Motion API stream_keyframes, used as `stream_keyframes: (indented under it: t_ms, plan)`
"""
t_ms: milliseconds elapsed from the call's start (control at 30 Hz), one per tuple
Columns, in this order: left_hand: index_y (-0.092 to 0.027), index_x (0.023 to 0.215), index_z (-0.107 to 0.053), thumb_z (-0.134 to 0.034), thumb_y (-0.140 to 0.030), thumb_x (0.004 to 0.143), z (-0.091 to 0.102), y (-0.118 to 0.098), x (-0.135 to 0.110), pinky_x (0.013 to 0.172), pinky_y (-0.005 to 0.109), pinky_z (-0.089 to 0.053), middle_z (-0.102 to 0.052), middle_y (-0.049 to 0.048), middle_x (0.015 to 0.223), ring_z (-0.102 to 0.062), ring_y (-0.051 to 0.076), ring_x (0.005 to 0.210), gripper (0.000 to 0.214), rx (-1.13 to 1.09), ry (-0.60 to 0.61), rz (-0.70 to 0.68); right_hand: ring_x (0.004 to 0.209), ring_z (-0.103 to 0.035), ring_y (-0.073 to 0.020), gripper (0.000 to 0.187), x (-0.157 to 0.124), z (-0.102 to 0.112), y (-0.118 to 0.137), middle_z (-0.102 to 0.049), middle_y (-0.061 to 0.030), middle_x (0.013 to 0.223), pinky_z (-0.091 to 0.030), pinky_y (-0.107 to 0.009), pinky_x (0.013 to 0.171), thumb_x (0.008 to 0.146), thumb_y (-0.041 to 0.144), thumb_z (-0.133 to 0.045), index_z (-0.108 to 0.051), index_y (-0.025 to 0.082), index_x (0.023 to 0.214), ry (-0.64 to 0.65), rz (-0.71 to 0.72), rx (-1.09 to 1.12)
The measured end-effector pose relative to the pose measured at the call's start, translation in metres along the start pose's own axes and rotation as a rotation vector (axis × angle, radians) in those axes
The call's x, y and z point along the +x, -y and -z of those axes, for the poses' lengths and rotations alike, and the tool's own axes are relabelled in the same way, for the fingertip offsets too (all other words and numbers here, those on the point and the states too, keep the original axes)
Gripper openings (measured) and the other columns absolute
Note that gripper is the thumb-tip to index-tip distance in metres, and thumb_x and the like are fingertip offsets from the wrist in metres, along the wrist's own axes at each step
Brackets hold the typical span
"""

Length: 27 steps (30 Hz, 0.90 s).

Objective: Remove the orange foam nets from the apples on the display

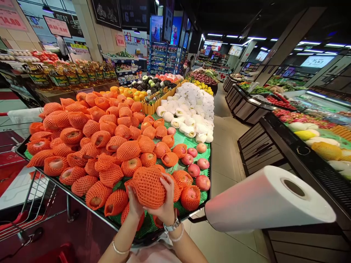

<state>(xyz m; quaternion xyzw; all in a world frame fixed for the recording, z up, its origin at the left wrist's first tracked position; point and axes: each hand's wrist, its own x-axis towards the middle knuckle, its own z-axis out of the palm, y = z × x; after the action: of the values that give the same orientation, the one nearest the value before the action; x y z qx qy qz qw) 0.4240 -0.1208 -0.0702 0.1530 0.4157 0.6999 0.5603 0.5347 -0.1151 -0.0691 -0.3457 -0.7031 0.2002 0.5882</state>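
Observation:
Both my hands hold one fruit wrapped in an orange foam net (148, 187) above the near edge of a produce stand. My left hand (133, 204) cups it from below on the left, fingers closed against the net. My right hand (166, 204) wraps its right side and top, a watch and bracelet on the wrist. Around it lie several more netted fruits (111, 146) on green matting, with bare red apples (193, 169) to the right.
The stand's black rim (82, 204) runs along the front. A roll of plastic bags (267, 199) juts out at the right. A shopping cart (33, 197) stands at the left. White-netted fruit (192, 109) lies farther back. An aisle (222, 153) separates dark display counters (276, 146) at right.

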Motion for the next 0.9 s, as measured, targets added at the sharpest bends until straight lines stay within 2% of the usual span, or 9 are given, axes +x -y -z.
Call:
stream_keyframes:
  t_ms: [100,200,300,367,500,633,767,833,900]
  plan:
    - [-0.03,0.125,-0.062,-0.064,-0.083,0.057,-0.01,-0.021,-0.002,0.105,0.056,-0.045,-0.068,0.009,0.126,-0.05,0.04,0.129,0.086,-0.066,0.086,-0.115,0.124,-0.05,-0.0343,0.078,0.002,0.003,0.0,-0.04,-0.0118,0.132,-0.045,-0.057,0.102,0.07,0.056,-0.075,-0.04,0.031,0.135,0.035,-0.008,0.016]
    - [-0.031,0.131,-0.057,-0.07,-0.078,0.055,-0.013,-0.028,-0.003,0.106,0.053,-0.045,-0.062,0.0082,0.136,-0.053,0.038,0.128,0.09,-0.089,0.14,-0.167,0.127,-0.048,-0.0321,0.075,0.002,0.001,-0.002,-0.039,-0.0117,0.134,-0.044,-0.054,0.105,0.073,0.055,-0.074,-0.042,0.03,0.136,0.118,-0.022,0.032]
    - [-0.035,0.128,-0.059,-0.071,-0.077,0.056,-0.006,-0.018,-0.001,0.103,0.052,-0.048,-0.066,0.0053,0.13,-0.057,0.036,0.124,0.085,-0.162,0.035,-0.091,0.128,-0.046,-0.0316,0.079,0.005,-0.001,-0.005,-0.04,-0.0116,0.135,-0.041,-0.053,0.108,0.072,0.055,-0.076,-0.042,0.03,0.139,0.225,-0.051,0.008]
    - [-0.036,0.127,-0.06,-0.067,-0.075,0.064,-0.001,-0.008,0.001,0.101,0.05,-0.05,-0.07,0.0048,0.122,-0.06,0.035,0.121,0.074,-0.229,-0.069,-0.012,0.127,-0.046,-0.0317,0.082,0.008,-0.003,-0.005,-0.043,-0.0113,0.134,-0.04,-0.054,0.108,0.07,0.058,-0.076,-0.043,0.03,0.14,0.264,-0.087,-0.008]
    - [-0.027,0.126,-0.063,-0.048,-0.049,0.092,0.001,0.0,0.003,0.094,0.04,-0.055,-0.075,0.0073,0.11,-0.07,0.026,0.105,0.043,-0.341,-0.246,0.208,0.127,-0.045,-0.0326,0.078,0.01,-0.009,-0.002,-0.046,-0.011,0.132,-0.037,-0.056,0.11,0.071,0.061,-0.074,-0.048,0.029,0.138,0.24,-0.172,-0.042]
    - [-0.026,0.134,-0.057,-0.044,-0.036,0.095,-0.006,-0.005,0.001,0.09,0.034,-0.056,-0.076,0.0058,0.108,-0.074,0.021,0.09,0.042,-0.402,-0.292,0.252,0.14,-0.033,-0.0338,0.078,0.009,-0.007,0.002,-0.038,-0.0112,0.144,-0.027,-0.056,0.117,0.072,0.057,-0.075,-0.046,0.029,0.139,0.303,-0.239,-0.013]
    - [-0.02,0.132,-0.058,-0.044,-0.038,0.095,-0.014,-0.008,-0.003,0.101,0.033,-0.05,-0.073,0.009,0.116,-0.069,0.022,0.106,0.043,-0.332,-0.29,0.239,0.145,-0.028,-0.0337,0.105,0.009,0.003,-0.001,-0.025,-0.0149,0.156,-0.027,-0.052,0.118,0.062,0.049,-0.085,-0.03,0.024,0.149,0.477,-0.25,0.084]
    - [-0.022,0.133,-0.056,-0.05,-0.038,0.094,-0.018,-0.006,-0.004,0.107,0.033,-0.045,-0.065,0.0087,0.131,-0.059,0.023,0.124,0.043,-0.24,-0.279,0.15,0.144,-0.031,-0.0318,0.104,0.009,0.003,-0.006,-0.031,-0.0155,0.154,-0.027,-0.05,0.118,0.063,0.041,-0.085,-0.028,0.023,0.149,0.422,-0.27,0.101]
    - [-0.029,0.139,-0.048,-0.053,-0.042,0.092,-0.022,-0.004,-0.004,0.109,0.036,-0.043,-0.052,0.0056,0.147,-0.047,0.023,0.136,0.049,-0.146,-0.227,0.036,0.138,-0.042,-0.0291,0.097,0.007,0.0,-0.014,-0.043,-0.0148,0.147,-0.035,-0.047,0.115,0.067,0.036,-0.083,-0.029,0.022,0.147,0.279,-0.303,0.133]
